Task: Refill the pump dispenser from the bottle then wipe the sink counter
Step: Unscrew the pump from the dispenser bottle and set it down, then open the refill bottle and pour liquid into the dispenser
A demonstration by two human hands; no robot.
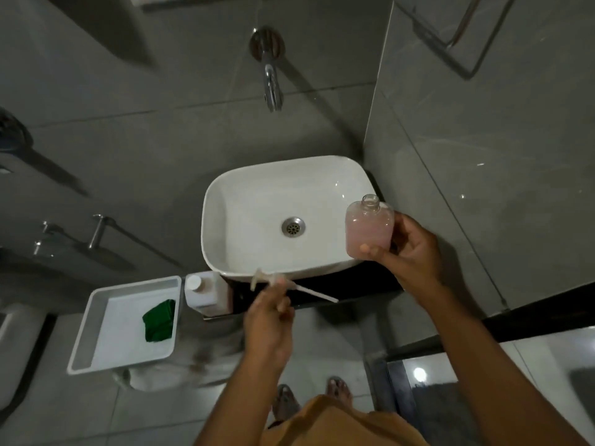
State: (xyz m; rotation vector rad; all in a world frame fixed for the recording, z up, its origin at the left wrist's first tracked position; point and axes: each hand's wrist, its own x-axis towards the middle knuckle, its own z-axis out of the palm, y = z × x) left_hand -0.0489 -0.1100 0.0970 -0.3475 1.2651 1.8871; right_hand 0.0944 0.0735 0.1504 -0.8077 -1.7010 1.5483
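Pump removed, the right hand [415,252] grips the open dispenser [369,230] while the left hand [269,323] pinches the pump head [273,282]; refill bottle [206,292] capped, green cloth [160,320] untouched.

A chrome tap [269,75] juts from the grey tiled wall [161,123] above the white basin [257,201], whose drain [293,226] sits at its middle. Left of the basin hangs a white tray [96,317]. Two sandalled feet [312,397] stand on the pale floor [338,333].
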